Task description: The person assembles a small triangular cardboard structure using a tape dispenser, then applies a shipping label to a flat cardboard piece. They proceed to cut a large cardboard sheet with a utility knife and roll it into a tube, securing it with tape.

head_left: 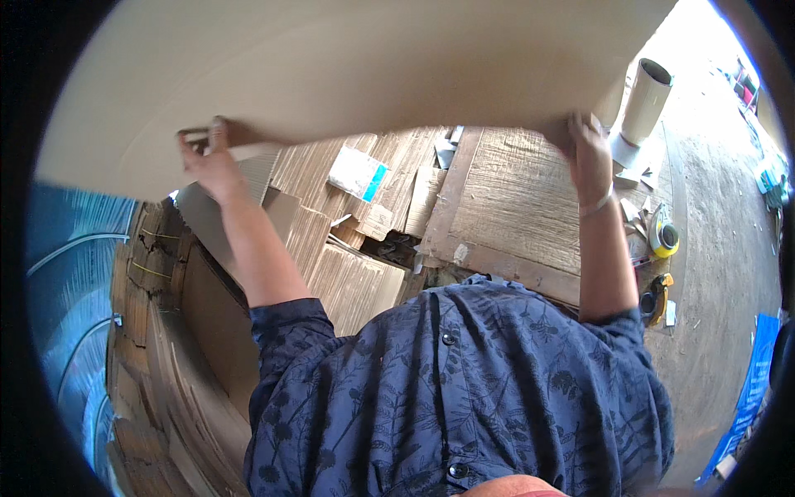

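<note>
A large brown cardboard sheet [373, 66] spans the upper part of the view, raised in front of me. My left hand [211, 166] grips its near edge at the left, thumb and fingers closed around it. Further right, my right hand [590, 153] is closed on the same edge near the sheet's right corner, its fingers partly blurred. Between my forearms, beneath the sheet, lie stacks of flat cardboard [356, 277] with their cut edges showing. A white packet with a blue stripe [356, 172] rests on them.
On the wooden surface [720, 240] at right stand a cardboard tube [644, 108], a yellow-rimmed tape roll [665, 234] and an orange-and-black tape dispenser [658, 300], amid cardboard scraps. Blue plastic [755, 381] lies at far right. Translucent blue sheeting [74, 273] lines the left.
</note>
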The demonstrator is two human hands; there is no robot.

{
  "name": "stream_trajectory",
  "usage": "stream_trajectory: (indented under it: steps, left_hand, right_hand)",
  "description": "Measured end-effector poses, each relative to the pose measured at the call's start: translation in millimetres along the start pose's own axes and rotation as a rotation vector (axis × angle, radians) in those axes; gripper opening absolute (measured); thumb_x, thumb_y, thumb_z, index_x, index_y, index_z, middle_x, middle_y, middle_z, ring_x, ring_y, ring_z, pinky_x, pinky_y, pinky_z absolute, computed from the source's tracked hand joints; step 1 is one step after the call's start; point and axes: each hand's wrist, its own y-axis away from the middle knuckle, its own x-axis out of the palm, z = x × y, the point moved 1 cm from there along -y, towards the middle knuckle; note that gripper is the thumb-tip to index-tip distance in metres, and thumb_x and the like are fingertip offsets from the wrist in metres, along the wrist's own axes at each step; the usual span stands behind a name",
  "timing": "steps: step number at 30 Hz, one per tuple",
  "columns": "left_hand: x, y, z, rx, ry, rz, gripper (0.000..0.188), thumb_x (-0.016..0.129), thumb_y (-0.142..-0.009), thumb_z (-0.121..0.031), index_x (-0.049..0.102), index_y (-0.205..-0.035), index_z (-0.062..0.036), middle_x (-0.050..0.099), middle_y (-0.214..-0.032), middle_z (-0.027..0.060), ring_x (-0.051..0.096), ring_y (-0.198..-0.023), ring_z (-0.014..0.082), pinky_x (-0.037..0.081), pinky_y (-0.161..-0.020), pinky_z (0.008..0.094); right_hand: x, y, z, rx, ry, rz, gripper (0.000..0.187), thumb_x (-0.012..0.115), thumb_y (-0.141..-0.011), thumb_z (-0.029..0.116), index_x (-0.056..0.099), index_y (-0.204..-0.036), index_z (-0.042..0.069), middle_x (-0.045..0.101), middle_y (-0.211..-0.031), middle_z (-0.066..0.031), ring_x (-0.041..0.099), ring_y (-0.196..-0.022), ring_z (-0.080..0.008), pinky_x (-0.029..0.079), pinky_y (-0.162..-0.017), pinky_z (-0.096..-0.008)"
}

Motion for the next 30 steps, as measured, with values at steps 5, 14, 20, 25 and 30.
stream_trajectory:
  steps: [5,14,20,25,30]
  left_hand:
    - [78.9,66.2,32.8,0.457,-0.363,0.154,0.072,0.076,-0.08,-0.028,0.041,-0.141,-0.0112,0.028,-0.145,0.0254,0.033,-0.131,0.0412,0.037,-0.105,0.0485]
    - [169.6,215.9,161.6,0.694,-0.736,0.727,0.067,0.07,-0.082,-0.036,0.043,-0.14,-0.0161,0.028,-0.148,0.0201,0.024,-0.137,0.0427,0.026,-0.108,0.0586]
    - [216.1,277.0,182.8,0.765,-0.767,1.208,0.067,0.067,-0.081,-0.045,0.044,-0.14,-0.0231,0.023,-0.152,0.0142,0.013,-0.142,0.0385,0.013,-0.113,0.0597]
    - [264.4,257.8,170.5,0.87,-0.53,1.128,0.061,0.071,-0.078,-0.038,0.053,-0.133,-0.0198,0.034,-0.146,0.0112,0.024,-0.138,0.0344,0.017,-0.112,0.0544]
    - [268.0,218.4,201.0,0.857,-0.559,1.23,0.053,0.07,-0.078,-0.038,0.059,-0.125,-0.0151,0.04,-0.142,0.0084,0.032,-0.133,0.0279,0.024,-0.108,0.0495]
  right_hand:
    - [-125.8,82.0,-71.2,0.26,-0.075,-0.182,0.035,0.057,-0.096,0.026,0.053,-0.122,0.003,0.062,-0.11,-0.006,0.064,-0.094,-0.018,0.055,-0.078,-0.0303]
    - [-245.4,170.0,-159.2,0.662,0.221,-0.355,0.027,0.06,-0.092,0.021,0.055,-0.115,0.009,0.058,-0.094,0.0023,0.06,-0.08,-0.0128,0.055,-0.066,-0.0317]
    - [-216.7,153.0,-173.7,0.612,0.291,-0.435,0.033,0.058,-0.091,0.012,0.056,-0.123,0.004,0.063,-0.102,-0.0046,0.06,-0.081,-0.0158,0.05,-0.059,-0.0302]
    - [-248.4,168.5,-168.3,0.678,0.412,-0.479,0.031,0.064,-0.087,0.014,0.06,-0.116,0.003,0.062,-0.09,-0.0002,0.056,-0.073,-0.0114,0.046,-0.063,-0.0263]
    - [-253.0,178.8,-194.1,0.4,0.498,-0.48,0.033,0.069,-0.086,0.018,0.062,-0.115,0.004,0.06,-0.081,0.0029,0.052,-0.065,-0.0086,0.043,-0.057,-0.0264]
